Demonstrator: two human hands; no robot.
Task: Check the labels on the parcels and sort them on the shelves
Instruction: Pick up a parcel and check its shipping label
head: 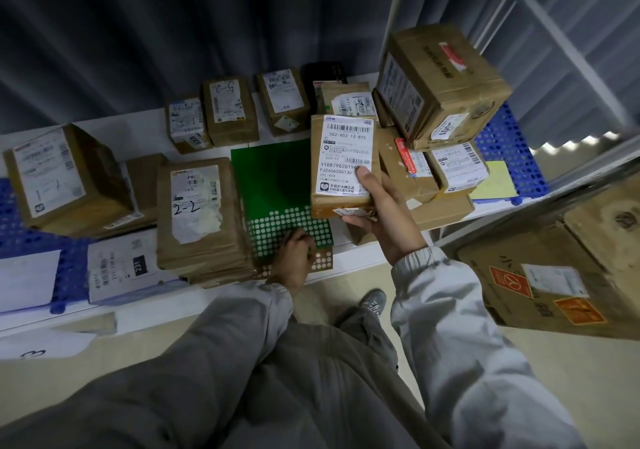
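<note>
My right hand (384, 218) grips a small brown parcel (343, 166) from below, thumb on its white label, which faces me over the shelf (142, 126). My left hand (294, 258) pinches the near edge of a flat green parcel with white dots (277, 185) lying on the shelf. Left of it sits a brown parcel marked 2-2 (197, 206). Several more labelled brown parcels stand in a row at the back, one marked with a handwritten number (230, 110).
A stack of brown boxes (440, 81) rises at the right on the shelf, over a blue plastic mat (502, 143). A large carton (568, 268) sits at lower right. A large box (65, 178) and a white parcel (124, 268) lie at the left. A dark curtain hangs behind.
</note>
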